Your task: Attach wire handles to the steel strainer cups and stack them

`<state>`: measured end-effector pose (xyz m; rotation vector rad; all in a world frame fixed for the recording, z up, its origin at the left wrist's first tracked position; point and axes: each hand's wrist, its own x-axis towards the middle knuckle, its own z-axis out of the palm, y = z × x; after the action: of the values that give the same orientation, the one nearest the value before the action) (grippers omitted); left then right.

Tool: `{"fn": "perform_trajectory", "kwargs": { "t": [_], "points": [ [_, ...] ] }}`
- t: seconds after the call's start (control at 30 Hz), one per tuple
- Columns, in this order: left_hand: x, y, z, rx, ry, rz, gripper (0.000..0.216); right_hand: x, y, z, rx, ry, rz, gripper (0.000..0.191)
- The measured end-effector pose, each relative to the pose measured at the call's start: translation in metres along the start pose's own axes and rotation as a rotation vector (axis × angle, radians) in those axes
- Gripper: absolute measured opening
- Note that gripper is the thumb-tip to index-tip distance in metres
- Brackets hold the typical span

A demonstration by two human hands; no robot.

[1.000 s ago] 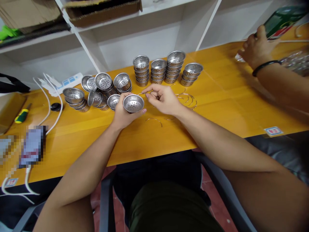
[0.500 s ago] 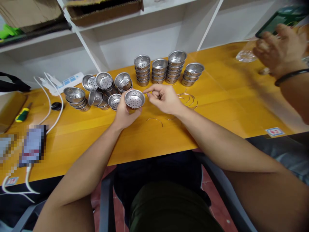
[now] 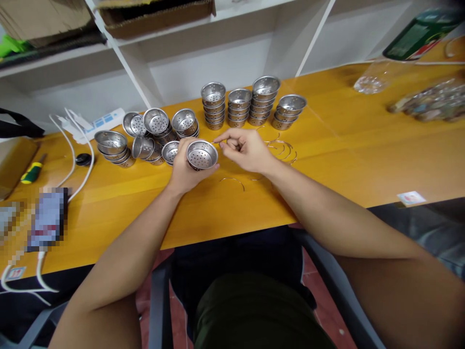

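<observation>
At the far left a screwdriver [image 3: 31, 173] and white cables [image 3: 78, 160] lie pushed out of the working area on the yellow table [image 3: 327, 160]. Next comes a heap of loose cups [image 3: 145, 138], tipped over and jumbled, within easy reach of the left hand [image 3: 185, 172]. That hand is curled under and around one perforated metal cup [image 3: 202, 154], holding it just above the table edge with its mouth tilted toward the person, probably so the rim stays in view. The right hand [image 3: 247, 150] pinches a thin wire [image 3: 219, 141] between thumb and forefinger right at the cup's rim, the other fingers folded in. Beyond it, spare wire rings [image 3: 281, 148] lie close by, and behind them neat stacks [image 3: 250, 104] of nested cups stand apart from the loose heap.
</observation>
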<state>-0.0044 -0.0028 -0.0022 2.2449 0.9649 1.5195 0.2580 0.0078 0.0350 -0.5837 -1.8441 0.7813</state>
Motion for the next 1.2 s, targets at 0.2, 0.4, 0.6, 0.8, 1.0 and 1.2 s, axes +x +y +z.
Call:
{"fn": "perform_trajectory", "kwargs": {
  "t": [0.2,0.4,0.6,0.8,1.0,1.2],
  "points": [
    [-0.005,0.0,0.006,-0.074,-0.037,-0.096,0.096,-0.001,0.001,-0.001,-0.008,-0.014,0.019,0.013],
    [-0.006,-0.001,0.008,-0.163,-0.065,-0.103,0.096,-0.001,0.002,-0.003,-0.008,0.02,0.072,0.017],
    [-0.001,0.0,0.001,-0.034,-0.002,-0.089,0.092,-0.001,-0.005,-0.002,0.012,0.024,0.034,0.016],
    [-0.005,0.0,0.007,-0.075,-0.031,-0.086,0.096,-0.003,-0.005,0.001,-0.065,-0.002,0.022,0.016],
    [-0.011,-0.006,0.013,-0.158,-0.112,-0.033,0.106,-0.003,-0.005,-0.01,-0.176,0.033,0.023,0.014],
    [-0.005,-0.004,0.008,-0.037,-0.037,-0.028,0.097,-0.004,-0.005,-0.007,-0.193,0.027,-0.012,0.014]
  ]
}}
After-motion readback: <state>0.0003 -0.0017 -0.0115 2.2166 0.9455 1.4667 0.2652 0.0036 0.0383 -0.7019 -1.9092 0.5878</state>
